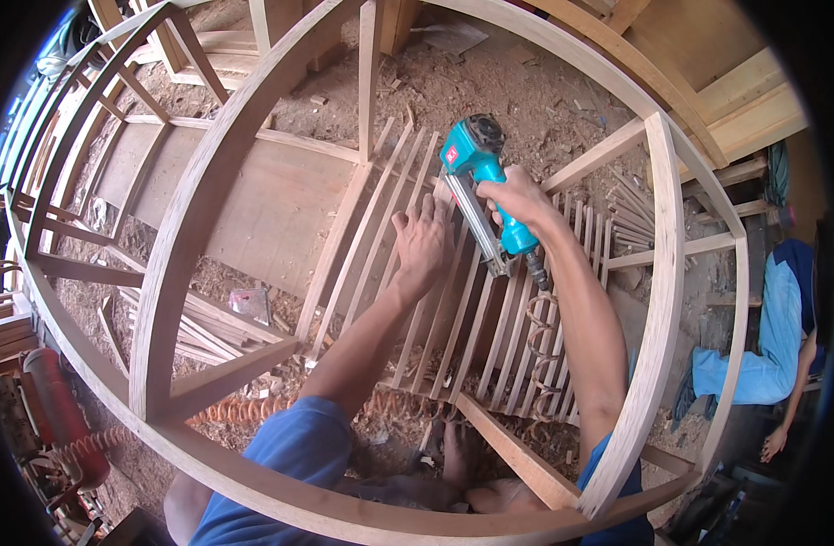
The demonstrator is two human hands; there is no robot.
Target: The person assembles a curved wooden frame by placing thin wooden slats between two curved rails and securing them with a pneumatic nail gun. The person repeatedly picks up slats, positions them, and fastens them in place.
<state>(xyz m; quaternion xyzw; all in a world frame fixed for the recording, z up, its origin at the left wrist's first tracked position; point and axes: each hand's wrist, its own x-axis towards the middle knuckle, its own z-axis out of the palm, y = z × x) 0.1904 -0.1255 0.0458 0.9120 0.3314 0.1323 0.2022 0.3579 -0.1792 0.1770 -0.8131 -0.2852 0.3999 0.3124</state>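
My right hand is wrapped round the handle of a teal pneumatic nail gun. The gun's dark cap points away from me, and its slim silver magazine slants down over the slats. A coiled air hose runs from the handle's end toward me. To the left of the gun, my left hand lies with its fingers stretched out at the far part of the thin wooden slats. These slats sit side by side in a row across a wooden frame. Whether the gun's nose touches wood cannot be made out.
Curved wooden frame members arch around and above my arms. A plywood panel lies left of the slats. Loose strips and wood shavings cover the ground. A red tank stands at left; another person's leg is at right.
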